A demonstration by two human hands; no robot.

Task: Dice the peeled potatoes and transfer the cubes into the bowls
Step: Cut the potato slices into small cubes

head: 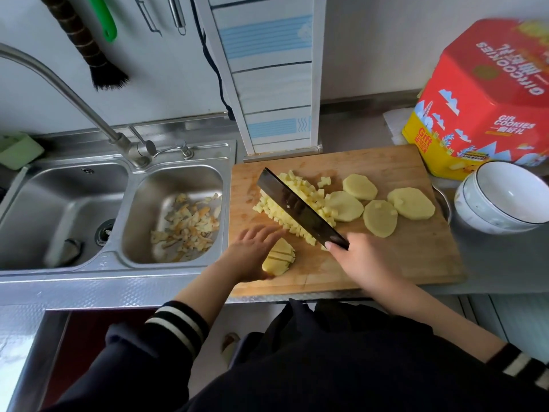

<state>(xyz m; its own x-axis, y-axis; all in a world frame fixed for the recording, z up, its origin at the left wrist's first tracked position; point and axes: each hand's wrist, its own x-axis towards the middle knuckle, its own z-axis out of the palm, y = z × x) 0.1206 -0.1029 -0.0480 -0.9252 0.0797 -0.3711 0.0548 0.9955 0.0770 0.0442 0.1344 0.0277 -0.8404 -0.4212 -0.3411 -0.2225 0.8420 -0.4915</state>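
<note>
Meanwhile the right hand (361, 261) gripped the dark broad-bladed cleaver (300, 206) over pale yellow potato cubes (297, 203), while the left hand (252, 257), fingers straight, pressed strip-cut potato slices (280, 257) onto the wooden cutting board (386, 173).

I log: cutting board (401, 263) right of sink (59, 203) | cubes (297, 209) mid-board, slices (380, 218) to their right | bowls (499, 200) off board's right edge | tin (481, 99) behind bowls | peelings (184, 224) in sink's right basin
</note>
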